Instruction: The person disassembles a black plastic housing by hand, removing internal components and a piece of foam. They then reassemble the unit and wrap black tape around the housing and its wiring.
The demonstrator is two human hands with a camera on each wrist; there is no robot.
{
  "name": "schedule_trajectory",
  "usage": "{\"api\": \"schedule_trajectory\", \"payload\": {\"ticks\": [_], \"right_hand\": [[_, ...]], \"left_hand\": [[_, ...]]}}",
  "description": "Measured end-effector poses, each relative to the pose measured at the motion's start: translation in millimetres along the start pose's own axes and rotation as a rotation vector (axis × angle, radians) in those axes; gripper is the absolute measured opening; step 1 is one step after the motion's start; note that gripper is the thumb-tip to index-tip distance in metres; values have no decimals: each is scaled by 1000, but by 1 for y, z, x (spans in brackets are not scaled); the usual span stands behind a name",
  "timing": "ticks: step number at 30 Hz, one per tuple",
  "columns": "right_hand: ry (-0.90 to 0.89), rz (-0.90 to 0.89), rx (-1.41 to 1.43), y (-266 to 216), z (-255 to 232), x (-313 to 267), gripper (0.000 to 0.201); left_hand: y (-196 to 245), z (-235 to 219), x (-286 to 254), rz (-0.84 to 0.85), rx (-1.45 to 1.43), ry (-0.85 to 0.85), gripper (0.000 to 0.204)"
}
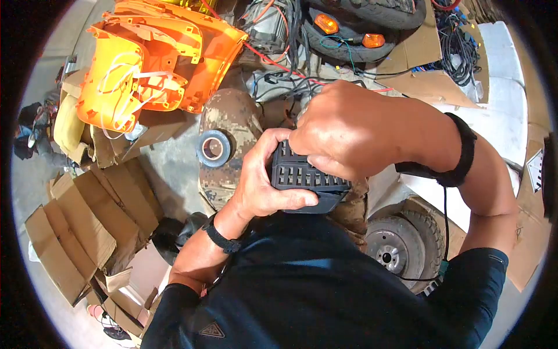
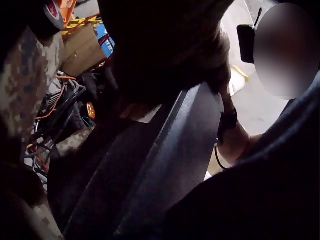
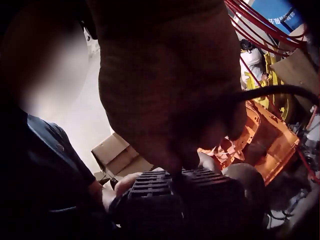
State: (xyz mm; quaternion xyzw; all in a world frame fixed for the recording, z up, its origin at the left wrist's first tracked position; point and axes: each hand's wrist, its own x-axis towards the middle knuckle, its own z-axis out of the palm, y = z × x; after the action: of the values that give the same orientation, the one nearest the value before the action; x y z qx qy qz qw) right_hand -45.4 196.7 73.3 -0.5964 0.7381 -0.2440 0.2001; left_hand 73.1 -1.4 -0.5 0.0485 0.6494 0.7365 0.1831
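A black box with rows of slots (image 1: 298, 176) is held over the person's lap. The left hand (image 1: 258, 183) grips its left side, thumb along the near edge and fingers at the far left corner. Over the box's right part, the right hand (image 1: 343, 131) has bent fingers at the slotted top; its fingertips are largely hidden. The right wrist view shows the slotted top (image 3: 152, 184) beneath the dark right hand (image 3: 170, 95), with a black cable (image 3: 280, 91) beside that hand. A smooth dark side of the box (image 2: 170, 145) fills the left wrist view's middle.
A tape roll (image 1: 214, 148) rests on the camouflage-covered leg. Orange plastic panels (image 1: 192, 64) lie front left, cardboard (image 1: 87, 227) at left. Cables and a tire with orange lights (image 1: 349, 43) are ahead; a wheel (image 1: 395, 247) stands near right.
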Motion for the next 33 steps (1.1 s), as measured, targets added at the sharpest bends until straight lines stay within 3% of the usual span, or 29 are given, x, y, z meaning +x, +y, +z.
{"api": "schedule_trajectory", "payload": {"ticks": [4,7,10,13,16,19,22,27,33], "right_hand": [[30,-6,228,13,2,-2,11],[-42,149,559,20,7,-5,15],[-47,259,684,22,4,-6,21],[-90,213,705,28,8,-6,24],[12,165,615,29,12,-10,29],[292,91,400,30,12,-17,32],[417,99,417,22,10,-27,32],[322,64,339,10,19,-29,32],[260,-17,311,19,23,-21,18]], "left_hand": [[-7,-4,-3,40,16,-20,87],[-4,-2,-4,47,-10,-27,87],[-3,-1,-6,44,-22,-24,88],[-5,-3,-6,59,-15,-31,88],[-5,-5,-7,67,-5,-39,88],[-4,-5,-8,53,-26,-27,88],[-6,-5,-8,54,-53,-29,90],[-11,-7,-6,138,37,-73,93],[-8,-6,-6,81,-8,-67,93]]}}
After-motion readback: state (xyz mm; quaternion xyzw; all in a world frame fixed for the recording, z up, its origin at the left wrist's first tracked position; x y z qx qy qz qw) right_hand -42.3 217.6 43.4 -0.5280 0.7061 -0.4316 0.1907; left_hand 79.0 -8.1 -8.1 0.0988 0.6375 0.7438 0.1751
